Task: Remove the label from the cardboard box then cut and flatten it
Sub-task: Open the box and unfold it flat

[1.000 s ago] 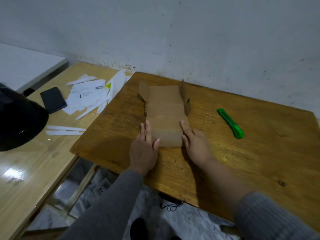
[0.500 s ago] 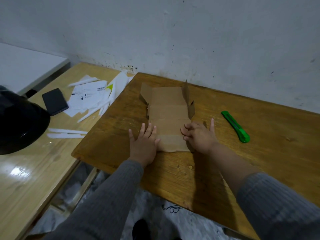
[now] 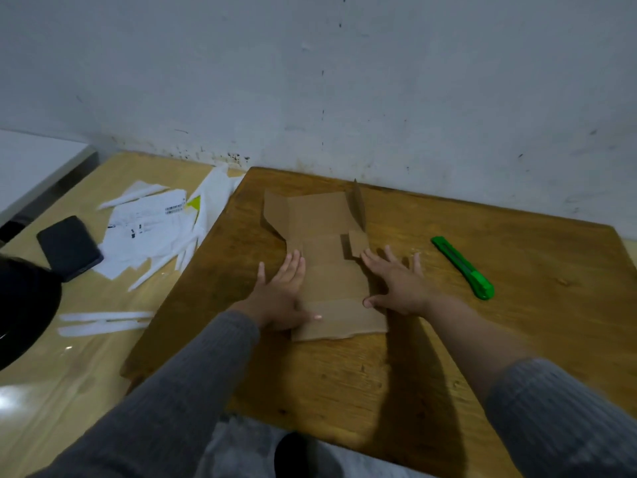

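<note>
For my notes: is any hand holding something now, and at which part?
Nothing is gripped. Left hand and right hand lie open, pressing the flattened cardboard box at its left and right edges.

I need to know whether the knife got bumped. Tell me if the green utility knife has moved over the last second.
No. The green utility knife lies at the same spot on the dark wooden table, same slant, right of the cardboard; only the camera shifted.
</note>
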A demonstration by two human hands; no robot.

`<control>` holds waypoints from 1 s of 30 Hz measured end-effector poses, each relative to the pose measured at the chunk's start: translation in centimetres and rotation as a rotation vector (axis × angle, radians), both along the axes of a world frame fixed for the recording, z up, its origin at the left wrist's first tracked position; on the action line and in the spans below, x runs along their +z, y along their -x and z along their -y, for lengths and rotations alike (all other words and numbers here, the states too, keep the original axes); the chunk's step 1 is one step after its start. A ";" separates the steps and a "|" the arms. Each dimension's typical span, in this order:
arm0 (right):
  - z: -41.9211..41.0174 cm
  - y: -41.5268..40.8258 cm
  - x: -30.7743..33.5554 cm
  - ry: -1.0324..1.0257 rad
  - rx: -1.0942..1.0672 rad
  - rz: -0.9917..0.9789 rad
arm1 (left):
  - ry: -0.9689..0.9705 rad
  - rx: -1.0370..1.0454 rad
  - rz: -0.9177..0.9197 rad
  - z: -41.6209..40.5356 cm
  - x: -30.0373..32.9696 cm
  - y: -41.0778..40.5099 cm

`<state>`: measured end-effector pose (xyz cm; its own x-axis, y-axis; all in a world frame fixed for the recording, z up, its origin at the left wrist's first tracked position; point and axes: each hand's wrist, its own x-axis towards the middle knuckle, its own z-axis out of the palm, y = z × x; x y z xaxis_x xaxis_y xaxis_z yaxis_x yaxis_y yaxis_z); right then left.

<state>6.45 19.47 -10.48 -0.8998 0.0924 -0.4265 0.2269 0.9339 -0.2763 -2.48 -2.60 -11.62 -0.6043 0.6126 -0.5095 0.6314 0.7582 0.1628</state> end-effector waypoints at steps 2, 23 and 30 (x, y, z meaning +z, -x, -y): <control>0.0 0.7 0.3 0.012 0.014 0.050 | 0.074 -0.015 0.029 -0.9 0.1 1.1; 4.5 1.3 -2.6 0.103 -0.429 -0.414 | -0.200 -0.083 -0.239 -3.8 -2.9 4.0; -0.4 3.4 -1.4 0.238 -1.090 -0.636 | -0.260 -0.197 -0.274 -2.8 -3.2 3.7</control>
